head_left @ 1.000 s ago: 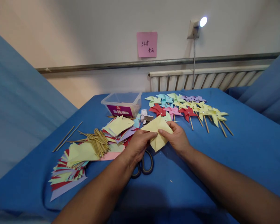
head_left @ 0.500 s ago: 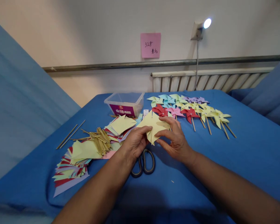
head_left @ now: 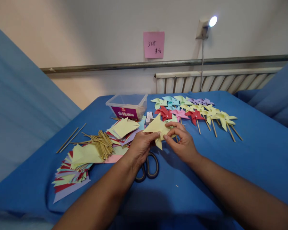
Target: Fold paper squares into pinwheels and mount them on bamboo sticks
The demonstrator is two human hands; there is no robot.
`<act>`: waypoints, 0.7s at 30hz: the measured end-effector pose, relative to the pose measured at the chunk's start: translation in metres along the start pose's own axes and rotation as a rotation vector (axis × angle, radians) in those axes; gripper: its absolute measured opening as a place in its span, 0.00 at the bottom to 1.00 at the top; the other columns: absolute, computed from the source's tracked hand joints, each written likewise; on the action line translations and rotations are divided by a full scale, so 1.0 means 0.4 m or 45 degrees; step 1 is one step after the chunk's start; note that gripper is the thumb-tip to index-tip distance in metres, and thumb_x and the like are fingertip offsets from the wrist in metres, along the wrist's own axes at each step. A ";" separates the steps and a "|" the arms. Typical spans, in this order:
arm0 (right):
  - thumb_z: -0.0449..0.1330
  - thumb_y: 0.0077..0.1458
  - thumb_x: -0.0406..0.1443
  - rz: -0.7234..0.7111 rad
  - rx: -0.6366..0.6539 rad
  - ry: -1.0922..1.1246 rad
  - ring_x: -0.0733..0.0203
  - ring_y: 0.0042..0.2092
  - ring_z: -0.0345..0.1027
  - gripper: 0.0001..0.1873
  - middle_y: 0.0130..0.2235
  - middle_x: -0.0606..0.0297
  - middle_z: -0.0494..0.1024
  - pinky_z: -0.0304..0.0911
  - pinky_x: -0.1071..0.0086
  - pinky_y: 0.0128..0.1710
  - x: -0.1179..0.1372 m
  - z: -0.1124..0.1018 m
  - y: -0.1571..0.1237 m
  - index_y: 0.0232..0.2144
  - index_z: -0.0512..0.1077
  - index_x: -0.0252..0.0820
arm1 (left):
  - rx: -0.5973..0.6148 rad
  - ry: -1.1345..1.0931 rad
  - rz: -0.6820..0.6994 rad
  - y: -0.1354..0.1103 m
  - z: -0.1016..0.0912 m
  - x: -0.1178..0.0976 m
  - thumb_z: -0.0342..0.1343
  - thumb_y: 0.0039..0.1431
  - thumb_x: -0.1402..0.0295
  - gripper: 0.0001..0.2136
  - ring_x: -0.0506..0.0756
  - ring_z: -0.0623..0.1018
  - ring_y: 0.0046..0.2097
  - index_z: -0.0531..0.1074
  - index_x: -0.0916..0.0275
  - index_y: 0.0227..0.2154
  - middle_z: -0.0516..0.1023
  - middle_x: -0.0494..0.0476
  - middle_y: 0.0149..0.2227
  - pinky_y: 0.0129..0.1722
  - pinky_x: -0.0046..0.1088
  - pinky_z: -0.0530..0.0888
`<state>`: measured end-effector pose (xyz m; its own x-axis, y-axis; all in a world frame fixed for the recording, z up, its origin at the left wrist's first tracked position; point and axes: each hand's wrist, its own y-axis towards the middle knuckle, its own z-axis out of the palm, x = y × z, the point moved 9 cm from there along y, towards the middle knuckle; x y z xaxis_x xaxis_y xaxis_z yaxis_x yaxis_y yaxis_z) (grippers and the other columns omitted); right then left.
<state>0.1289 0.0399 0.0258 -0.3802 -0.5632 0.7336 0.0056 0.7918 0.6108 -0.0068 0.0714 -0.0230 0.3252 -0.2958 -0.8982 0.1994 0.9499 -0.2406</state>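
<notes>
Between my two hands is a yellow paper pinwheel (head_left: 156,125) with its blades partly folded toward the middle. My left hand (head_left: 144,143) grips its left and lower side, with the thumb pressed near the centre. On the right side, my right hand (head_left: 181,139) pinches the paper between thumb and fingers. Part of the pinwheel is hidden behind my fingers. Below them, black-handled scissors (head_left: 153,166) lie on the blue cloth (head_left: 182,201), their blades hidden by my left hand and forearm.
Cut paper sheets (head_left: 73,172) and a bundle of thin sticks (head_left: 103,145) lie to the left. Behind stand a clear plastic box (head_left: 126,111) and a small white box (head_left: 149,116). Several finished pinwheels (head_left: 195,116) lie at the back right. More paper (head_left: 124,127) is stacked near my left hand.
The yellow paper has turned and its blades are now folded further inward. My right fingers have closed in toward its middle, and my left thumb has shifted slightly right.
</notes>
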 end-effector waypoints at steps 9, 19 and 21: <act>0.61 0.52 0.34 0.074 -0.055 0.006 0.54 0.47 0.70 0.07 0.44 0.59 0.75 0.61 0.57 0.51 -0.029 -0.005 0.002 0.23 0.69 0.44 | -0.012 -0.003 0.004 -0.006 0.002 0.002 0.71 0.36 0.70 0.15 0.53 0.76 0.28 0.79 0.70 0.31 0.80 0.59 0.29 0.33 0.30 0.72; 0.61 0.51 0.32 0.001 -0.084 -0.084 0.54 0.46 0.69 0.06 0.42 0.60 0.76 0.61 0.58 0.49 -0.008 -0.009 0.002 0.23 0.68 0.44 | -0.042 0.039 0.003 -0.016 0.007 -0.001 0.70 0.38 0.71 0.10 0.50 0.72 0.23 0.79 0.68 0.27 0.78 0.55 0.24 0.27 0.26 0.70; 0.61 0.51 0.32 0.004 -0.079 -0.085 0.54 0.46 0.69 0.06 0.42 0.60 0.76 0.61 0.58 0.48 -0.009 -0.007 0.001 0.23 0.68 0.44 | -0.047 0.056 0.005 -0.012 0.004 0.002 0.70 0.38 0.71 0.11 0.50 0.72 0.23 0.79 0.68 0.27 0.78 0.55 0.24 0.27 0.27 0.70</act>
<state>0.1329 0.0416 0.0244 -0.4411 -0.5423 0.7151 0.0629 0.7761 0.6274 -0.0062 0.0664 -0.0219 0.2845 -0.2881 -0.9144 0.1640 0.9544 -0.2496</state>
